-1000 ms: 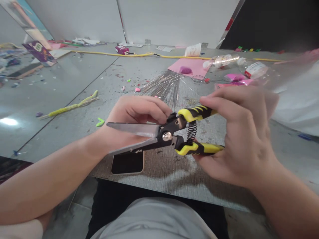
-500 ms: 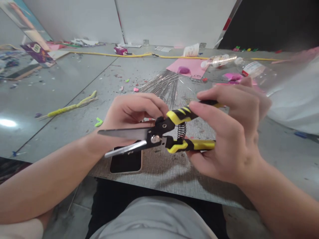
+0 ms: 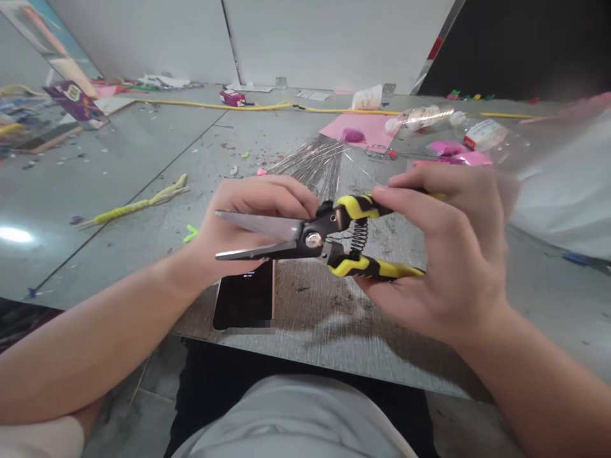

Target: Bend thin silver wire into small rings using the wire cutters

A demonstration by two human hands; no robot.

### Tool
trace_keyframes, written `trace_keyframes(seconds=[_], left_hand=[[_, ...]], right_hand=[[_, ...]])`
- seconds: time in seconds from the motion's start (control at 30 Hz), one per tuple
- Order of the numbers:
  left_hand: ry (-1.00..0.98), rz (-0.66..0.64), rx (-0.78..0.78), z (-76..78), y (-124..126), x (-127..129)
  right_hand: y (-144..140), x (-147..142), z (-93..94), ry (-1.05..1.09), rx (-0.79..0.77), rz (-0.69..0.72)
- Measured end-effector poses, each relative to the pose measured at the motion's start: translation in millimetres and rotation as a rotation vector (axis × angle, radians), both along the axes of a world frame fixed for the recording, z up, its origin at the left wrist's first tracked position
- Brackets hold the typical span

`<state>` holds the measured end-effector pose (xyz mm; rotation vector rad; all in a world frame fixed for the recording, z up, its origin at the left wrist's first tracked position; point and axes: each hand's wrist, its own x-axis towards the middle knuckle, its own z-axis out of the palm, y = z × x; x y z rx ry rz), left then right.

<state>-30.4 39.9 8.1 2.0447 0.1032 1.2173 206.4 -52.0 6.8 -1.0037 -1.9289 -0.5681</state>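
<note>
Grey desk (image 3: 167,152) fills the scene, strewn with scraps and backed by white panels (image 3: 338,44), with a black panel (image 3: 525,44) at the far right. Near its front edge, a person's right grip (image 3: 463,261) is closed on the handles of black-and-yellow shears (image 3: 314,240), fingers over the upper handle and thumb below the lower one. Opposite, the left grip (image 3: 252,200) curls its fingers behind the shears' pivot; whether it holds anything cannot be told, as the tool partly hides it.

The shears hang above the desk between the two, blades parted and pointing left across the near side of the left grip, a coil spring showing between the handles. Beyond, thin metal wires (image 3: 305,159) fan toward the camera from a pink sheet (image 3: 377,127). Two clear bottles, one (image 3: 424,117) beside the sheet and another (image 3: 496,135) farther right, lie on their sides. A yellow-green twisted strand (image 3: 128,210) stretches out at left, while a dark-screened phone (image 3: 244,302) lies near the front edge, its top just below the blades in view. Smaller still are a tilted white cup (image 3: 366,98) behind the sheet, a purple lump (image 3: 353,135) on it, and a green scrap (image 3: 191,233) beside the left wrist.
</note>
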Motion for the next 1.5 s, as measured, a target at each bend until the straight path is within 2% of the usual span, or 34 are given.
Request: trace_keyframes(seconds=[0.17, 0.4, 0.6, 0.77, 0.97, 1.2, 1.5], left_hand=[[0.001, -0.081, 0.003, -0.1, 0, -1], [0.042, -0.039, 0.053, 6.3, -5, -3], [0.069, -0.004, -0.023, 5.2, -7, -4], [0.018, -0.056, 0.046, 1.9, -2, -4], [0.036, -0.050, 0.013, -1.3, 0, -4], [-0.031, -0.162, -0.020, -6.9, 4, -4], [0.045, -0.097, -0.024, -3.7, 1, -2]], right_hand=[[-1, -4, 2.1, 0.009, 0.002, 0.027], [-1, -2, 1.8, 0.015, -0.015, 0.023], [-2, 3, 4.9, -0.045, -0.052, 0.034], [-3, -2, 5.3, 0.025, -0.052, 0.019], [-3, -3, 2.8, 0.029, -0.081, 0.040], [-3, -2, 3.5, 0.031, -0.084, 0.035], [-2, 1, 3.0, 0.031, -0.105, 0.064]])
